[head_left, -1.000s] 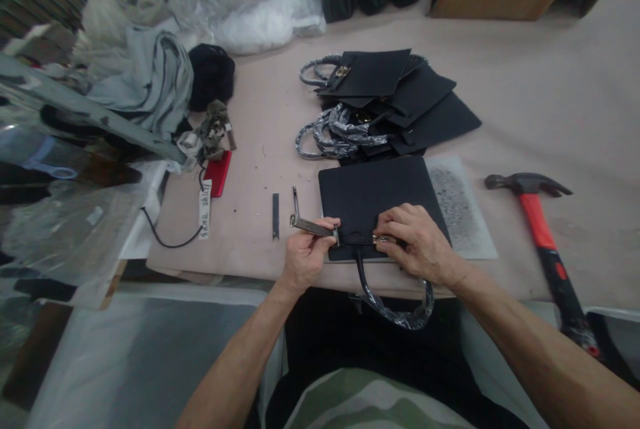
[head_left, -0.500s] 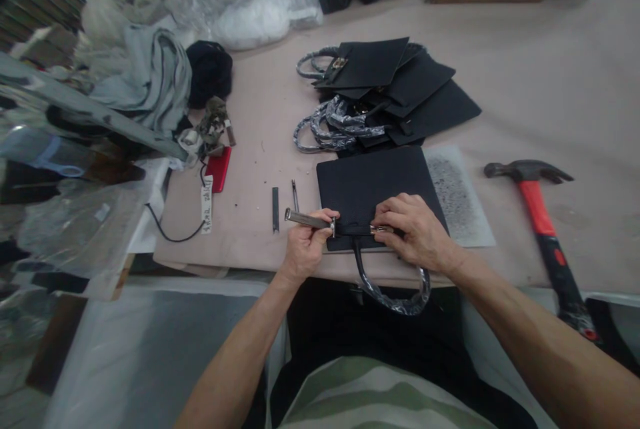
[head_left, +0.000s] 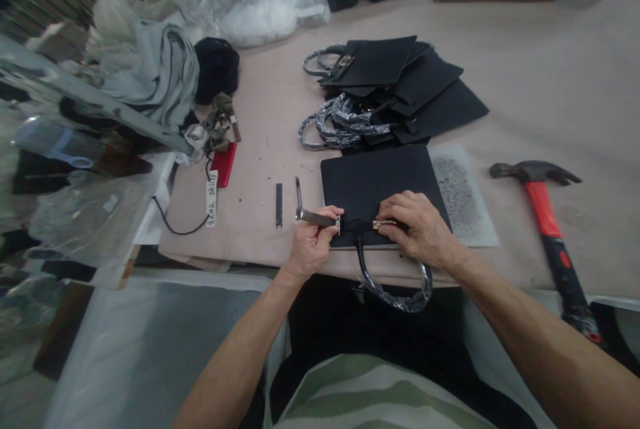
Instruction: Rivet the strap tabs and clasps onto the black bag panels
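Note:
A black bag panel [head_left: 380,179] lies flat at the table's front edge, its plastic-wrapped handle [head_left: 395,299] hanging over the edge toward my body. My left hand [head_left: 313,239] is closed on a metal tool [head_left: 316,218], whose flat end touches the panel's left part near a dark strap. My right hand [head_left: 417,226] pinches a small shiny metal piece [head_left: 383,224] at the right end of that strap. Its palm rests over the panel's lower right.
A claw hammer [head_left: 547,216] lies at the right, beside a speckled white slab [head_left: 460,196]. Black bag pieces [head_left: 425,92] are stacked behind. Left of the panel are a dark metal strip [head_left: 279,205], a thin tool [head_left: 299,192] and a red object [head_left: 223,164].
The view has shifted slightly, moving the table items a little to the right. The metal piece at my right fingertips shows more clearly. Both hands keep their grips.

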Motion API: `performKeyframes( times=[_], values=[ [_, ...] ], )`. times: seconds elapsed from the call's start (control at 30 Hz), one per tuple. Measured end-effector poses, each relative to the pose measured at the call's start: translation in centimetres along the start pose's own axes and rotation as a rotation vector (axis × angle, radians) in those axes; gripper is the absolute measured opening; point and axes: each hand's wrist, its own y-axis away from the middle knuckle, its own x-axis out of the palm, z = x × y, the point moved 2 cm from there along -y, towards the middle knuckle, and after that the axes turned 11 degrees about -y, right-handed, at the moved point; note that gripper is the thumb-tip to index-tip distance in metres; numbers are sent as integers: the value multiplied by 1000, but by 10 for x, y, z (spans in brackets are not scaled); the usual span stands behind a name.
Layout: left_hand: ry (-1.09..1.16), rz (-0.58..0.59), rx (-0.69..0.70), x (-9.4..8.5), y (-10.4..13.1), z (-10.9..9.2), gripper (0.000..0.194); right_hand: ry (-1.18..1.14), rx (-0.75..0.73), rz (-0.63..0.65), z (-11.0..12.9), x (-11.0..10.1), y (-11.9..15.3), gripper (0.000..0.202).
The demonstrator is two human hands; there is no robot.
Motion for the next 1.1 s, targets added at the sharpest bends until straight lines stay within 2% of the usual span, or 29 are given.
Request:
performKeyframes(
  times=[0.43,0.83,0.9,0.97,1.03,1.1],
  values=[
    [-168,7,117,5,-2,-8,9,5,-16,-14,1,1,1,13],
    [-154,83,76,1,-7,-12,11,-32,-9,-16,6,-2,3,14],
    [-176,96,88,0,-7,-14,13,-83,14,-81,9,-7,4,16],
    [-193,108,96,1,-8,-16,15,-84,55,-214,9,-18,7,18],
    [-196,126,97,1,-9,-16,16,25,115,-378,6,-37,15,19],
    [-190,144,91,2,-9,-16,16,232,200,-524,-3,-62,32,22]
  ],
)
